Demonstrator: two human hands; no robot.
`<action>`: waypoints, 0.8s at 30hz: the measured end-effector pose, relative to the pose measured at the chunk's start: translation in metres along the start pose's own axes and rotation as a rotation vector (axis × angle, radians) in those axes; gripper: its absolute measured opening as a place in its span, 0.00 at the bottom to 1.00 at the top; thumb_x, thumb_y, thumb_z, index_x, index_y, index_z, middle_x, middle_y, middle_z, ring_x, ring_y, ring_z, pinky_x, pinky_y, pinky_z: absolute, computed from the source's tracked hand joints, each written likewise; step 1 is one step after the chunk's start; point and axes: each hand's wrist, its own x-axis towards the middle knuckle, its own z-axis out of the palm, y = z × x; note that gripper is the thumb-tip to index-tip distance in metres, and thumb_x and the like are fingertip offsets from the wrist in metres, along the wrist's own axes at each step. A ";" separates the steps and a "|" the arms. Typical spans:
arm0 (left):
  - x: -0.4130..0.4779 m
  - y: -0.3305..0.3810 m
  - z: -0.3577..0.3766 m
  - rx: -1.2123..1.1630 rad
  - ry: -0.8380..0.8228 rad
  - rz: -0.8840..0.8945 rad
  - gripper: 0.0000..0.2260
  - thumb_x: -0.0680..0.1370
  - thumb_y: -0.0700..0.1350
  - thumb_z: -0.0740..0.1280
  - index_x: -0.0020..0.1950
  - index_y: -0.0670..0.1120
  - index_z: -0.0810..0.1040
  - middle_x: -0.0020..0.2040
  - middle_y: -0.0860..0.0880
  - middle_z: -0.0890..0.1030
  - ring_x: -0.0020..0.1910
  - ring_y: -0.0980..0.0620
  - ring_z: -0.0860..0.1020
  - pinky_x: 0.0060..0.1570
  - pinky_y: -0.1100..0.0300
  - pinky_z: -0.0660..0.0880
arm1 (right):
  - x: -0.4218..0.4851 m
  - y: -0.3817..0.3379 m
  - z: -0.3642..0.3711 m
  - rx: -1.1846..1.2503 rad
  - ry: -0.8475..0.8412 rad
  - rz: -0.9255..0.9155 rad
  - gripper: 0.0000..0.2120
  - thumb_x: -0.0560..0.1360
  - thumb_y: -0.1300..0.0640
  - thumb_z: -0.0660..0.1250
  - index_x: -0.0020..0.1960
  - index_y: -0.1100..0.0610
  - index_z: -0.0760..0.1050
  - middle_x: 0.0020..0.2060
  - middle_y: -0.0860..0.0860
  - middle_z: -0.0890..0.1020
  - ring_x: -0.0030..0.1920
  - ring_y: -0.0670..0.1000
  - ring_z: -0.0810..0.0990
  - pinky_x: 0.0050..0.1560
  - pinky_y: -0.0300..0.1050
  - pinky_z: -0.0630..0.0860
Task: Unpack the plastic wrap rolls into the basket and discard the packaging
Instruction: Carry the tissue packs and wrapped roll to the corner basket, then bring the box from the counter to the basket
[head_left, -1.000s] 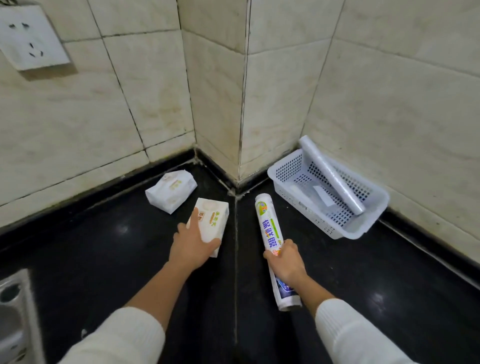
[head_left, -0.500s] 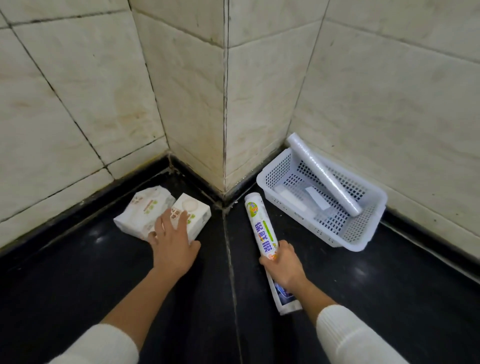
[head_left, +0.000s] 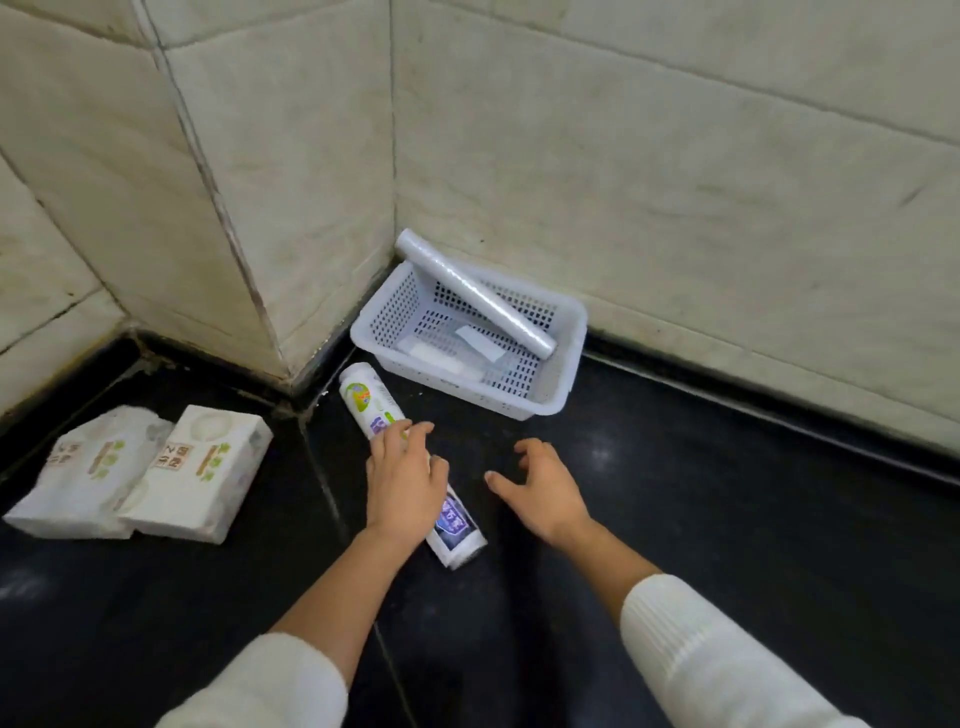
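A packaged plastic wrap roll (head_left: 363, 397), white with green and purple print, lies on the black counter in front of the white perforated basket (head_left: 569, 358). My left hand (head_left: 405, 483) lies over its middle, thumb on the right side and fingers curled over the top. My right hand (head_left: 540, 488) hovers just right of the roll with fingers spread, holding nothing. An unwrapped clear roll (head_left: 467, 291) leans across the basket, its far end propped on the back rim against the wall.
Two white tissue packs (head_left: 88, 467) (head_left: 202, 467) lie side by side on the counter at the left. Flat white and clear pieces (head_left: 480, 343) lie in the basket's bottom. Tiled walls form a jutting corner behind; the basket sits against the right wall.
My left hand left the tissue pack and moved right onto the packaged roll. My right hand let go of the roll and opened to its right. The view swung right.
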 end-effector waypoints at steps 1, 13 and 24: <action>-0.002 0.018 0.009 0.000 -0.012 0.049 0.19 0.76 0.44 0.65 0.67 0.44 0.73 0.67 0.42 0.71 0.67 0.42 0.65 0.66 0.46 0.65 | -0.008 0.015 -0.016 -0.002 0.030 0.024 0.30 0.71 0.41 0.69 0.67 0.55 0.68 0.61 0.51 0.73 0.59 0.51 0.76 0.59 0.47 0.75; -0.142 0.259 0.173 0.095 -0.445 0.457 0.21 0.80 0.49 0.58 0.73 0.46 0.65 0.72 0.45 0.65 0.73 0.46 0.59 0.68 0.52 0.63 | -0.159 0.265 -0.183 -0.040 0.288 0.410 0.25 0.74 0.46 0.67 0.65 0.58 0.69 0.60 0.54 0.73 0.60 0.55 0.75 0.60 0.48 0.73; -0.293 0.415 0.338 0.193 -0.633 0.470 0.28 0.82 0.54 0.53 0.79 0.50 0.49 0.80 0.40 0.44 0.78 0.41 0.43 0.76 0.46 0.47 | -0.262 0.504 -0.341 -0.286 0.418 0.521 0.25 0.74 0.45 0.66 0.64 0.59 0.70 0.60 0.57 0.73 0.63 0.58 0.69 0.62 0.54 0.69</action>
